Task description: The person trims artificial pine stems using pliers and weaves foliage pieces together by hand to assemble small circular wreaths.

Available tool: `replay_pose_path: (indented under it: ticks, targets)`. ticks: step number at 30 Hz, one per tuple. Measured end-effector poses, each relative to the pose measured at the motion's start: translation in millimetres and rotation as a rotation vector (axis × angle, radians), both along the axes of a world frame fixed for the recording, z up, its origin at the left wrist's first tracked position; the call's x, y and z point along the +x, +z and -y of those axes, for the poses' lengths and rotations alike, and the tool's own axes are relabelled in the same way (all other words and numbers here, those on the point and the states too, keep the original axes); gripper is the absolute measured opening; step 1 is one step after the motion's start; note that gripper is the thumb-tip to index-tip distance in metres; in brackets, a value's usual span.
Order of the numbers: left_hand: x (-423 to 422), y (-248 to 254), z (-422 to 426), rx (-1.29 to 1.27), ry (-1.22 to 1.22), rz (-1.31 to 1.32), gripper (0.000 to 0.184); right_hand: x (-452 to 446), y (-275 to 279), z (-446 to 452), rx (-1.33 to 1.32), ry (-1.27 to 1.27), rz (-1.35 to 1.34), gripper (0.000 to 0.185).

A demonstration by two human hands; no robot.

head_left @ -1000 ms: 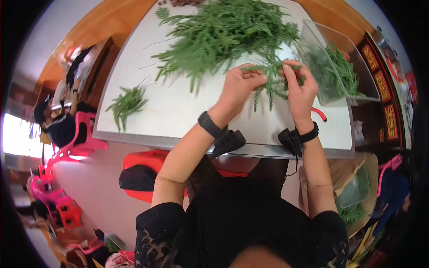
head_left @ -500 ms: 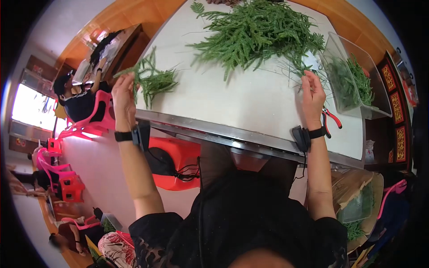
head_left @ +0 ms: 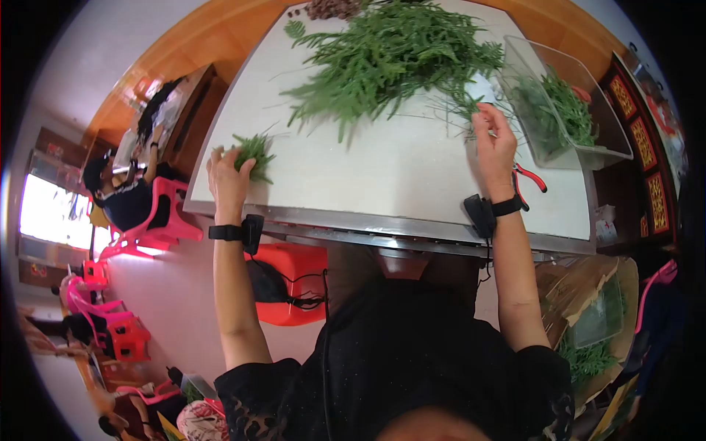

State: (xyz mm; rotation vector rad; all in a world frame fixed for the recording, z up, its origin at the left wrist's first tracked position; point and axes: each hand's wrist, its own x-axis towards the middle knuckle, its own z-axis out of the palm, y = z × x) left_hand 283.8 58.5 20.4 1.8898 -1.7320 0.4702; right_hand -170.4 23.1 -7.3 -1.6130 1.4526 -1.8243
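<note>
At the left of the table, my left hand (head_left: 229,180) is curled over a small bunch of green artificial-looking sprigs (head_left: 257,153), thumb on the near side and fingers behind. My right hand (head_left: 498,147) is raised over the table's right part, thumb and fingertips brought together. Anything in that pinch is too small to make out. Thin dark stems (head_left: 450,114) lie just left of its fingertips. Red-handled pliers (head_left: 532,178) lie right of my right wrist. Ahead, between both hands, spreads a large heap of green sprigs (head_left: 401,62).
A clear plastic bin (head_left: 540,143) with more sprigs stands at the right. Brown pine-cone-like pieces (head_left: 332,9) lie at the back edge. Below right is an open cardboard box (head_left: 548,290). A red stool (head_left: 294,312) is under the table; another person (head_left: 129,198) sits at the left.
My left hand has come down and inward with a sprig onto the small bunch. My right hand keeps its pinched shape near the stems. The whole view has shifted slightly.
</note>
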Motion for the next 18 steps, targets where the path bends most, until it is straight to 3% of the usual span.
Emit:
replay_pose_path:
  ticks: [1, 6, 11, 13, 14, 17, 18]
  targets:
    - [5, -6, 6, 0.119, 0.014, 0.011, 0.034, 1, 2, -1, 0.001, -0.001, -0.006, 0.022]
    - [22, -15, 36, 0.243, 0.096, -0.068, 0.035, 3, 3, -2, -0.027, -0.01, 0.038, 0.022]
    - [-30, 25, 14, 0.094, 0.174, 0.12, 0.037, 4, 6, -2, -0.044, 0.009, 0.103, 0.015]
    - [-58, 41, 8, -0.202, 0.114, 0.304, 0.029, 4, 7, -4, -0.051, 0.004, 0.137, 0.013]
    - [-74, 48, 10, -0.203, 0.103, 0.307, 0.029, 3, 8, -6, 0.017, 0.04, 0.155, 0.012]
    - [-120, 61, 13, -0.304, -0.28, 0.137, 0.019, 2, 7, -9, 0.156, 0.131, 0.196, 0.022]
    - [-141, 60, 13, -0.173, -0.293, -0.1, 0.017, 2, 5, -9, 0.146, 0.115, 0.142, 0.027]
